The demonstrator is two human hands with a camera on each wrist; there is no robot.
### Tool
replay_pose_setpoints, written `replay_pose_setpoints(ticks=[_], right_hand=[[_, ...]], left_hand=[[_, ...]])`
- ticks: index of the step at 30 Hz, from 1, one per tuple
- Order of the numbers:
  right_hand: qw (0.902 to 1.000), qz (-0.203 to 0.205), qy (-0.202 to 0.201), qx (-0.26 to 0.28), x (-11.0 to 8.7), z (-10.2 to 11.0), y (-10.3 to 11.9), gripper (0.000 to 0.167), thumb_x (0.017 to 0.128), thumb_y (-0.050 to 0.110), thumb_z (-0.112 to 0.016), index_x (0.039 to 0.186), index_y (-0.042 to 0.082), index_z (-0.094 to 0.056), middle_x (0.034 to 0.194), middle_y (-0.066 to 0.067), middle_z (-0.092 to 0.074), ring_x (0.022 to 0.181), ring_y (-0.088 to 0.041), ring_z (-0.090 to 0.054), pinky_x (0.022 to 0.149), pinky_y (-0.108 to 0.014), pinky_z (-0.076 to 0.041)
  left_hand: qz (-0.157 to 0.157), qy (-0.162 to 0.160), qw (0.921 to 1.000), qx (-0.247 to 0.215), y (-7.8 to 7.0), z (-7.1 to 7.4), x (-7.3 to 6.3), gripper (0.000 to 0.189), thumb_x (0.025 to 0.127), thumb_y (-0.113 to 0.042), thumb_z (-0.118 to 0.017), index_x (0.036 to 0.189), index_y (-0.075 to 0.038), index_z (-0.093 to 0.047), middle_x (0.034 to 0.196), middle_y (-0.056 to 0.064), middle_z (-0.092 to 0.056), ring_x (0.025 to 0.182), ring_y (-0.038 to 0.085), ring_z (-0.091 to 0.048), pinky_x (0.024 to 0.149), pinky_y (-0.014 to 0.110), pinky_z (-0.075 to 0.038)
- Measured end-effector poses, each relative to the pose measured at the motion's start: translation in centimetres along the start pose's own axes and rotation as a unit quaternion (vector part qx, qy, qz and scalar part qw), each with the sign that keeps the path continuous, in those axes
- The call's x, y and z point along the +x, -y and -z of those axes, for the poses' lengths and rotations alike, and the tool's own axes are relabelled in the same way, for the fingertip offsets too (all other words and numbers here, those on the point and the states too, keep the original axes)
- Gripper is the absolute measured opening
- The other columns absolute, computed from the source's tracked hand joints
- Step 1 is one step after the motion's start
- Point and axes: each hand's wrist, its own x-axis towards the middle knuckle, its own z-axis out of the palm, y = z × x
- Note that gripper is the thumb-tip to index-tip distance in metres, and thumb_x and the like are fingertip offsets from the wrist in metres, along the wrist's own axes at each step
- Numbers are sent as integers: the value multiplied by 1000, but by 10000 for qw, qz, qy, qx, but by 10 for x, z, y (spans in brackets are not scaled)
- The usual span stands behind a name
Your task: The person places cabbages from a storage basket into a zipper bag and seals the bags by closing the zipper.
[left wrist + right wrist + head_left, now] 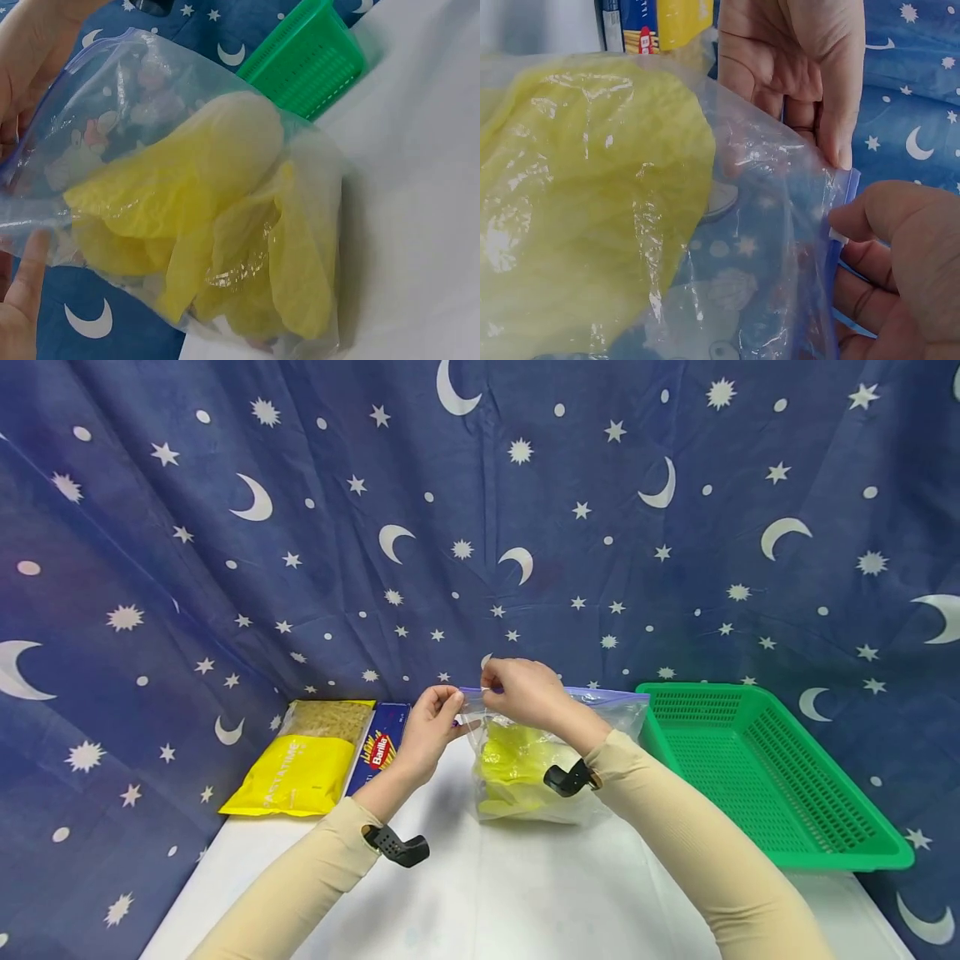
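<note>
A clear zip bag (592, 808) with a purple zip strip (618, 697) stands on the white table. Inside it lies a crumpled yellow item (169, 184), pale at one end, with several long lobes; its kind is unclear. My left hand (426, 727) pinches the bag's top left corner between thumb and fingers. Close beside it, my right hand (528, 692) pinches the white zip slider (838, 237) on the strip, thumb on the near side and fingers behind. In the left wrist view, one left finger (30, 274) stretches along the bag's side.
To the left lie a yellow pasta bag (300, 777) and a blue Barilla box (392, 720). A green plastic basket (840, 862) stands at the right, close to the zip bag. Behind the table hangs a blue curtain (480, 468) with moons and stars.
</note>
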Motion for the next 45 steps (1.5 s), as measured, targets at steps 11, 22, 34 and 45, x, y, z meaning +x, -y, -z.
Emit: replay_pose_setpoints(ticks=[11, 22, 34, 45], right_hand=[[9994, 148, -167, 260, -2, -1, 5, 6, 93, 21, -66, 96, 18, -70, 88, 5, -67, 79, -15, -60, 77, -36, -52], [9981, 352, -507, 26, -5, -3, 1, 3, 89, 23, -70, 89, 20, -70, 83, 7, -65, 76, -12, -58, 70, -34, -49], [9954, 528, -693, -396, -15, 5, -7, 5, 87, 23, -69, 90, 22, -72, 86, 6, -64, 84, -17, -53, 73, -36, -45], [9948, 457, -732, -535, -23, 10, -14, 4, 87, 25, -71, 90, 23, -72, 85, 10, -61, 83, -16, -52, 72, -34, -43]], left_hand=[[-55, -185, 9996, 202, -2, 0, 2, 18, 104, -13, -61, 114, 2, -59, 104, 8, -61, 96, 16, -61, 91, 41, -60], [-279, -328, 9962, 762, 0, 1, 1, 18, 103, -15, -64, 109, 1, -62, 99, 4, -63, 91, 16, -58, 77, 25, -54], [-382, -230, 9959, 783, -1, 2, 2, 18, 102, -15, -64, 106, 3, -61, 103, 8, -64, 89, 14, -57, 76, 23, -53], [-424, -217, 9962, 734, -2, 2, 2, 10, 102, -13, -64, 102, -3, -61, 96, -2, -68, 87, 11, -60, 75, 23, -52]])
